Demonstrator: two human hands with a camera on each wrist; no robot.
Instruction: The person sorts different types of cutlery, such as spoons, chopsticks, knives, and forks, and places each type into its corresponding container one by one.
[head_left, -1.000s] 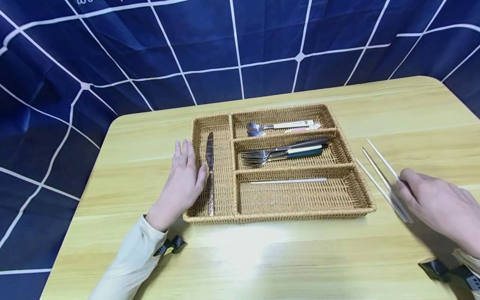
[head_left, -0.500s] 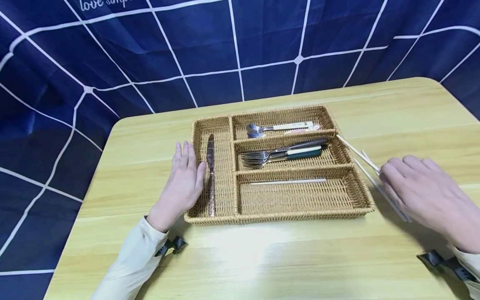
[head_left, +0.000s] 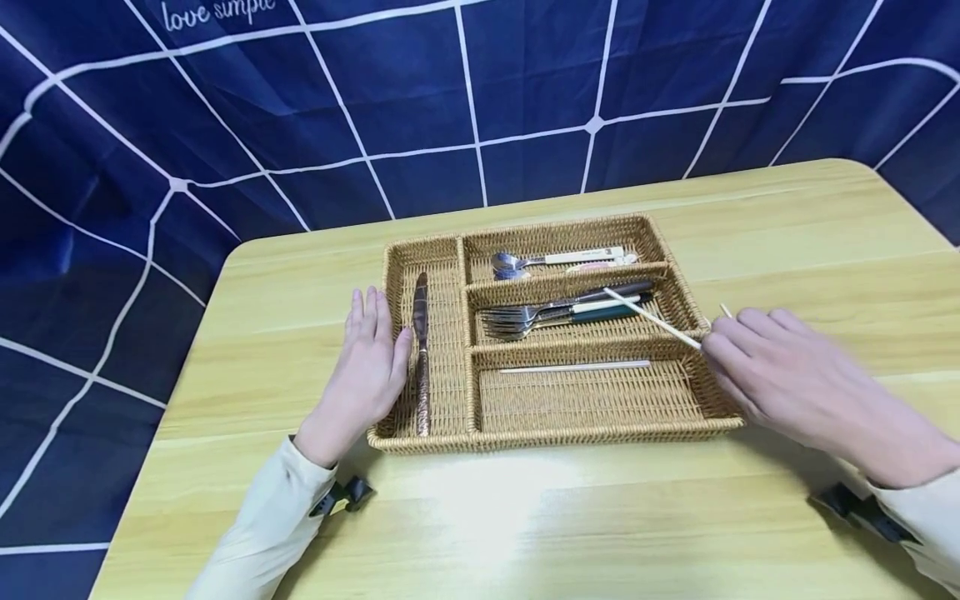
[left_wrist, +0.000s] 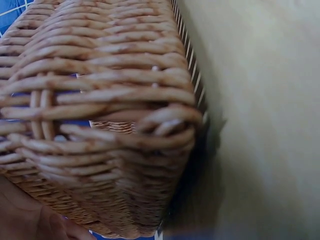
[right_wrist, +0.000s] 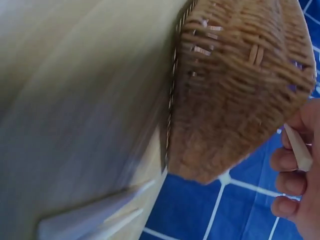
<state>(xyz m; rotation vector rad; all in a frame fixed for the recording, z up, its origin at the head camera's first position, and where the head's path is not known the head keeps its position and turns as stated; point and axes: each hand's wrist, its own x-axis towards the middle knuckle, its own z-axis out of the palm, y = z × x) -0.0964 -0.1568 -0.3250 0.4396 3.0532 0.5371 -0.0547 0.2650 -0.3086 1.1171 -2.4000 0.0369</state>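
My left hand (head_left: 366, 358) lies with straight fingers against the left rim of the wicker cutlery tray (head_left: 540, 437). In my right hand (head_left: 795, 383), above the tray's right edge, a pale chopstick (head_left: 654, 319) is pinched. Its tip reaches left over the middle compartment with the forks (head_left: 517, 318). Another pale chopstick (head_left: 576, 365) lies in the front compartment. In the right wrist view my curled fingers (right_wrist: 287, 183) hold the chopstick's thick end (right_wrist: 298, 150). More chopsticks (right_wrist: 90, 216) lie blurred on the table there; my hand mostly hides them in the head view.
A table knife (head_left: 422, 350) lies lengthwise in the left compartment. Spoons (head_left: 555, 258) are in the back one. The tray stands on a wooden table (head_left: 480, 517), with a blue gridded cloth (head_left: 525, 92) behind the table.
My right hand has picked a chopstick up from those at the tray's right and carried it leftward over the tray edge. My left hand stays at the left rim.
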